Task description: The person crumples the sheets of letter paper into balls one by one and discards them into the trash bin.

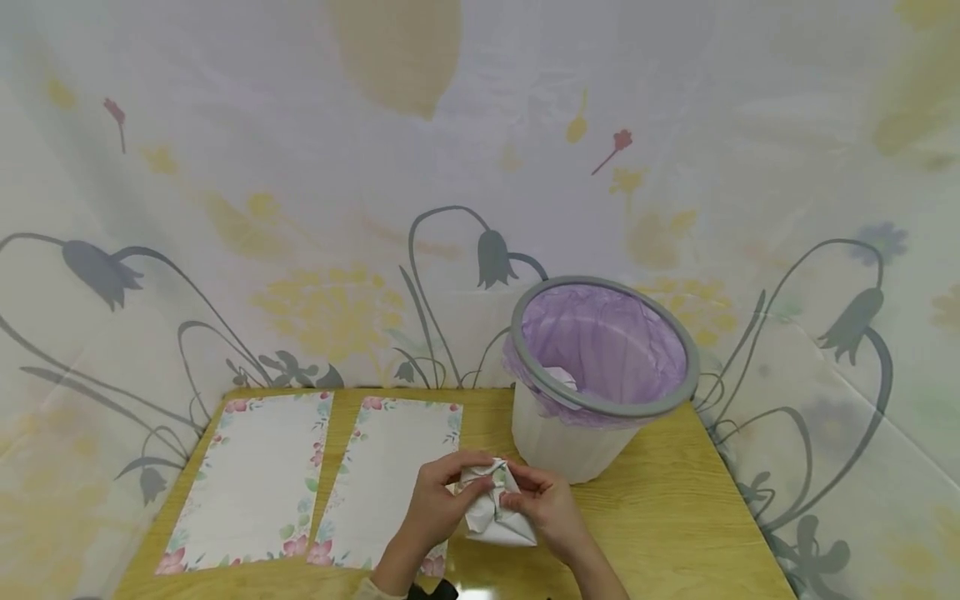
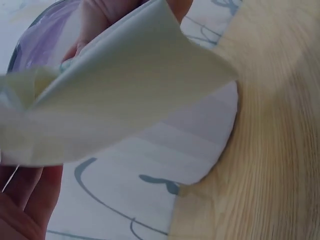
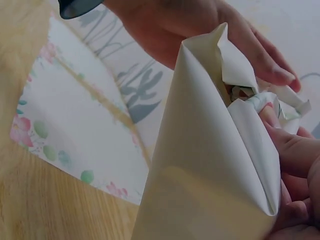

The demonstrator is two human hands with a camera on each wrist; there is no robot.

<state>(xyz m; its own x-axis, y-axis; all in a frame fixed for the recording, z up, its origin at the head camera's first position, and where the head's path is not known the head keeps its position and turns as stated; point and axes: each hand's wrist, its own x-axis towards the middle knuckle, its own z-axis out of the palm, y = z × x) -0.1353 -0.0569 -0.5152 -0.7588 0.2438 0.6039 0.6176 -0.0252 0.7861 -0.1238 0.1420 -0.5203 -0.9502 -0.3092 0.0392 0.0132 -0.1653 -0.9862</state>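
Observation:
Both hands hold a partly crumpled, folded sheet of floral-bordered paper [image 1: 504,527] close in front of the bin. My left hand [image 1: 441,493] grips its left side, thumb on top. On the other side my right hand [image 1: 551,510] pinches the paper with thumb and fingers. Seen from the right wrist, the paper [image 3: 205,150] has a broad smooth fold and a bunched end, where the printed side peeks out. In the left wrist view its pale blank back [image 2: 140,85] hides most of the right hand.
Two flat sheets with flower borders, one at far left [image 1: 251,483] and one beside it [image 1: 393,479], lie on the wooden table [image 1: 645,533]. A white bin [image 1: 555,442] with a grey rim and purple liner [image 1: 607,342] stands at the back right, some white paper [image 1: 561,379] inside.

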